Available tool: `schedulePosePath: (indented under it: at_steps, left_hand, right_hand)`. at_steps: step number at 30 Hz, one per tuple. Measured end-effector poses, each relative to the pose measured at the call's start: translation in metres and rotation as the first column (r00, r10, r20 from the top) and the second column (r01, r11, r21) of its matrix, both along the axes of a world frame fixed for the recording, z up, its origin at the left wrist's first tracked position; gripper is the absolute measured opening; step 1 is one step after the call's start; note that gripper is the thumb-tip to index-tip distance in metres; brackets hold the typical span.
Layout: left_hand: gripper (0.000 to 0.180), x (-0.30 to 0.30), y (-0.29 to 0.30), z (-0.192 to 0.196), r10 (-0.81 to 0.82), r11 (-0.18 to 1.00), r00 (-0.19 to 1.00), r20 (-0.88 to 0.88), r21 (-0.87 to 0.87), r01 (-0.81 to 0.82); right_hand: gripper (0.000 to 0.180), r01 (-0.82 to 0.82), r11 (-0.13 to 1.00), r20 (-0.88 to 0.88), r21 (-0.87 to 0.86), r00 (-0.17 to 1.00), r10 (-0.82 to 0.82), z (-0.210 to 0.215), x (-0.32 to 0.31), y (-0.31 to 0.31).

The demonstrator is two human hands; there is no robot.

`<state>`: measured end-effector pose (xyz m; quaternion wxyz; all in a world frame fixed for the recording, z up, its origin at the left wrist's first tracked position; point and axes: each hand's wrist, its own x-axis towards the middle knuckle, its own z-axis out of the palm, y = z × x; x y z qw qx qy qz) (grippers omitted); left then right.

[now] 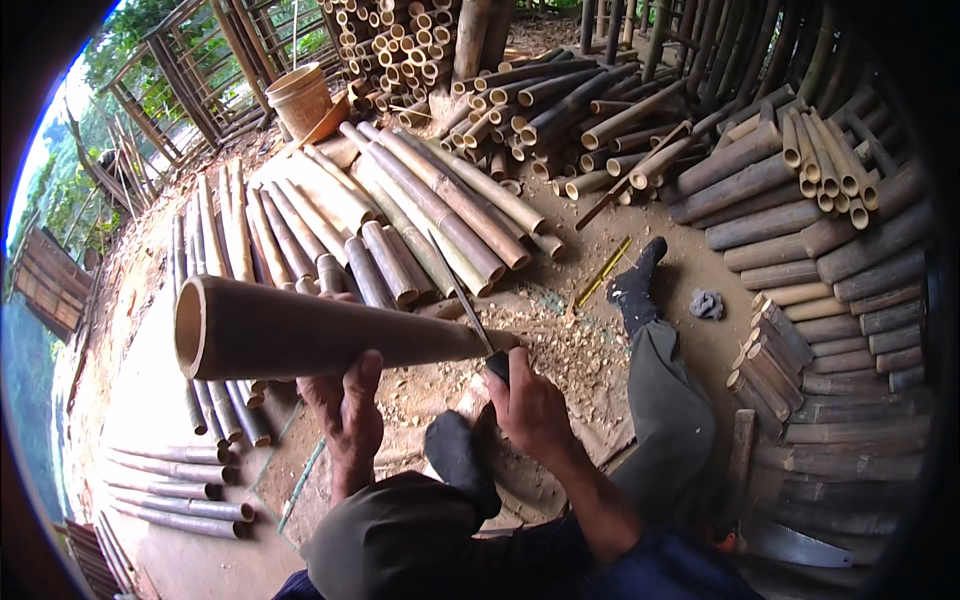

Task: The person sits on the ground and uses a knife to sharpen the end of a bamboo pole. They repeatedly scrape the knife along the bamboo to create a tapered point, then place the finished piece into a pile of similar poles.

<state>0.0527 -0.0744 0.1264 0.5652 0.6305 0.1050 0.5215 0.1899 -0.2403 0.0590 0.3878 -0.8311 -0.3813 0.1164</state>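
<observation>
A thick bamboo tube (310, 330) lies sideways across the middle of the view, its hollow cut end toward the left. My left hand (343, 412) is closed around it from below, the thumb showing on the near side. In my right hand (532, 400) is a knife (461, 293), gripped by its dark handle. Its long narrow blade points up and away to the left, crossing the tube near its right end. Whether the edge touches the bamboo, I cannot tell. Beneath the hands, wood chips (570, 375) litter the ground around my dark-socked foot (460, 460).
Cut bamboo lengths (430, 200) lie in rows ahead and to the left. A heap of tubes (560, 110) and a stacked wall (770, 210) stand behind and right. A bucket (300, 100), yellow stick (603, 272), grey cloth (706, 304) and saw (795, 545) are around me.
</observation>
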Motion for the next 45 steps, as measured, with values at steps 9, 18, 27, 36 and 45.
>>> schedulePosePath:
  at_steps: [9,18,27,36,45]
  left_hand:
    - [0.073,0.013,-0.004,0.003,0.063,0.998,0.998,-0.006,0.031,-0.063]
    - [0.083,0.003,0.002,0.002,0.151,0.981,0.988,-0.018,0.129,-0.148]
    - [0.086,0.007,-0.005,0.007,0.183,0.973,0.981,-0.069,0.154,-0.171]
    - [0.085,0.01,-0.001,0.003,0.203,0.966,0.979,-0.021,0.17,-0.197]
    - [0.07,-0.027,0.05,-0.103,0.129,0.895,0.989,-0.07,-0.422,-0.146]
  right_hand:
    - [0.042,0.015,0.905,-0.118,-0.425,0.99,-0.072,-0.077,0.043,-0.014]
    - [0.037,0.065,0.998,-0.319,-0.008,0.946,-0.064,-0.021,0.009,-0.032]
    - [0.035,-0.014,0.987,0.114,0.162,0.993,-0.004,-0.038,0.0,-0.001]
    - [0.036,-0.031,0.997,-0.027,0.073,0.999,0.033,-0.01,0.0,0.0]
    - [0.054,0.357,0.884,-0.383,-0.303,0.804,-0.456,-0.175,0.056,-0.098]
